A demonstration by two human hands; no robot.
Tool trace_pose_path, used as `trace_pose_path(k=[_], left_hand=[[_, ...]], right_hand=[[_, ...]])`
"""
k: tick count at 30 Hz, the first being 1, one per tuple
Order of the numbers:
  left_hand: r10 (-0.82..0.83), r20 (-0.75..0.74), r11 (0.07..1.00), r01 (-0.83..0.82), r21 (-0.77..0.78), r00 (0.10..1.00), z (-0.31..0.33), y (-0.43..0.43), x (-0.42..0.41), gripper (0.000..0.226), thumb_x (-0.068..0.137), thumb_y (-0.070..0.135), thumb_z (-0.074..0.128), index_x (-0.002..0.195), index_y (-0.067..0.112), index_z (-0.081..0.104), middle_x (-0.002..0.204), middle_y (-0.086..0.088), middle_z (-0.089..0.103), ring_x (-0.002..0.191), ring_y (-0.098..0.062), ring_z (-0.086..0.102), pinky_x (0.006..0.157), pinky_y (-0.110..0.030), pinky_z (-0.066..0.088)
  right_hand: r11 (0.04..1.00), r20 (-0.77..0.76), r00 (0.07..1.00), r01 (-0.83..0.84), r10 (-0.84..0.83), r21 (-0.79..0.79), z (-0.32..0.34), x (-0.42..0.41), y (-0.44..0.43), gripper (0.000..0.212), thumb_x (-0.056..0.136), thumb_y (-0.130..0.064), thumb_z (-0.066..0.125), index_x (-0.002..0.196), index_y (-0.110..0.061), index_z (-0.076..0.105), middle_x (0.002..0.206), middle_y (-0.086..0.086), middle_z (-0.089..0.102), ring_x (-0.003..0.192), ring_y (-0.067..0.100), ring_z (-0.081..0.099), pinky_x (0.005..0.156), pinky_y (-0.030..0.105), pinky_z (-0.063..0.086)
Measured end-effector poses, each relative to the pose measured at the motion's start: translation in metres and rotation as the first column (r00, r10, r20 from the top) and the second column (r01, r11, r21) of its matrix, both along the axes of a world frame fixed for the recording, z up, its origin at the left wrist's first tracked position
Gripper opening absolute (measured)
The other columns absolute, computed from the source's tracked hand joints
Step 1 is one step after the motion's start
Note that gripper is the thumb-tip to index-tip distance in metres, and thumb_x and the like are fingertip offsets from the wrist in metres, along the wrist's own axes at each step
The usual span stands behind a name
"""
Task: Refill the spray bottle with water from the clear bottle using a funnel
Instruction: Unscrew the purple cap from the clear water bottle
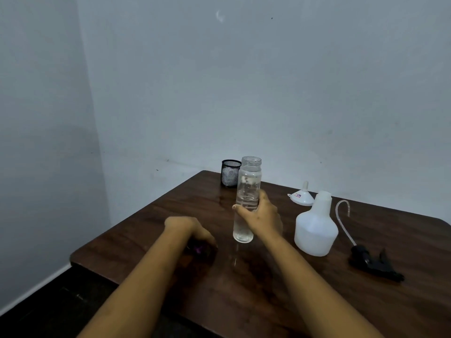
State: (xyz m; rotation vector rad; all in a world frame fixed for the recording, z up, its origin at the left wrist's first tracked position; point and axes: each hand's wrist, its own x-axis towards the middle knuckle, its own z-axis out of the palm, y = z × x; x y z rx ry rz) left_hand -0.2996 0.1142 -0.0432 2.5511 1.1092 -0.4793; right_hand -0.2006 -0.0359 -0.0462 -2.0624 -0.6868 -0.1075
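A tall clear bottle (247, 181) with water stands uncapped on the dark wooden table (268, 289). My right hand (261, 215) is wrapped around its middle. My left hand (192, 231) rests low on the table to the left, fingers curled over a small dark cap with a purple glint (199, 250). The white spray bottle body (316, 228) stands open-necked to the right. A white funnel (302, 195) lies upside down behind it. The black spray head with its clear tube (373, 261) lies at the far right.
A black mesh pen cup (230, 173) stands at the table's back corner, just behind the clear bottle. Pale walls meet close behind the table. The table's left edge (80, 261) drops to a dark floor.
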Motion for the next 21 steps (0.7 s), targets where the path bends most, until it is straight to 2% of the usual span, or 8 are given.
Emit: trace_pose_path(k=[1, 3, 5, 7, 10, 16, 21], left_hand=[[0.012, 0.005, 1.000, -0.012, 0.011, 1.000, -0.002, -0.003, 0.003, 0.078, 0.046, 0.074, 0.069, 0.101, 0.019, 0.062, 0.098, 0.003, 0.068, 0.089, -0.017, 0.066, 0.089, -0.029, 0.048], [0.049, 0.008, 0.995, -0.049, 0.084, 0.999, -0.002, -0.009, 0.007, 0.114, 0.039, 0.082, 0.066, 0.130, 0.019, 0.041, 0.114, 0.002, 0.065, 0.099, -0.017, 0.064, 0.080, -0.030, 0.043], [0.022, 0.052, 0.979, -0.032, 0.203, 0.998, -0.006, -0.012, 0.011, 0.126, 0.035, 0.089, 0.060, 0.136, 0.020, 0.030, 0.122, 0.002, 0.062, 0.109, -0.019, 0.060, 0.077, -0.032, 0.039], [-0.057, 0.158, 0.953, 0.007, 0.304, 0.986, -0.015, -0.012, 0.013, 0.123, 0.037, 0.092, 0.054, 0.134, 0.019, 0.031, 0.122, -0.002, 0.062, 0.112, -0.022, 0.058, 0.077, -0.033, 0.039], [-0.155, 0.305, 0.911, 0.017, 0.413, 0.940, -0.030, -0.008, 0.015, 0.108, 0.046, 0.091, 0.052, 0.127, 0.021, 0.033, 0.115, -0.005, 0.063, 0.106, -0.026, 0.061, 0.072, -0.035, 0.042], [-0.181, 0.378, 0.860, -0.040, 0.509, 0.908, -0.036, 0.009, 0.011, 0.082, 0.061, 0.084, 0.050, 0.116, 0.023, 0.041, 0.115, -0.002, 0.058, 0.099, -0.024, 0.060, 0.068, -0.034, 0.045], [-0.194, 0.417, 0.856, -0.053, 0.513, 0.888, -0.046, 0.018, 0.012, 0.073, 0.066, 0.080, 0.050, 0.113, 0.024, 0.042, 0.115, -0.002, 0.057, 0.104, -0.023, 0.056, 0.079, -0.038, 0.045]], right_hand=[[1.000, 0.003, 1.000, 0.002, -0.002, 0.001, -0.001, 0.000, 0.000, 0.057, 0.070, -0.054, 0.069, 0.118, -0.032, 0.049, 0.115, -0.001, 0.067, 0.106, 0.027, 0.062, 0.081, 0.035, 0.048], [1.000, 0.007, 1.000, 0.001, -0.001, -0.001, -0.001, 0.000, 0.000, 0.060, 0.071, -0.054, 0.069, 0.121, -0.032, 0.047, 0.116, -0.001, 0.066, 0.108, 0.027, 0.061, 0.082, 0.035, 0.047], [1.000, 0.012, 1.000, -0.005, 0.005, -0.004, -0.002, 0.000, 0.000, 0.061, 0.071, -0.054, 0.069, 0.123, -0.031, 0.046, 0.118, 0.000, 0.066, 0.109, 0.028, 0.060, 0.084, 0.037, 0.048], [1.000, 0.021, 1.000, -0.005, 0.005, 0.000, -0.002, 0.001, 0.000, 0.061, 0.071, -0.054, 0.068, 0.123, -0.030, 0.047, 0.117, 0.001, 0.066, 0.109, 0.028, 0.060, 0.085, 0.038, 0.050], [1.000, 0.033, 0.999, -0.009, 0.008, 0.015, -0.004, 0.001, 0.001, 0.061, 0.072, -0.053, 0.069, 0.124, -0.029, 0.046, 0.116, 0.002, 0.066, 0.107, 0.028, 0.061, 0.085, 0.038, 0.051], [1.000, 0.019, 1.000, -0.011, 0.011, 0.026, -0.006, 0.008, 0.010, 0.067, 0.073, -0.054, 0.069, 0.129, -0.030, 0.042, 0.120, 0.003, 0.065, 0.109, 0.029, 0.061, 0.086, 0.038, 0.050], [0.999, 0.005, 0.999, -0.039, 0.039, 0.006, -0.003, 0.018, 0.026, 0.071, 0.075, -0.054, 0.068, 0.133, -0.030, 0.036, 0.124, 0.005, 0.063, 0.112, 0.029, 0.060, 0.087, 0.038, 0.049]])
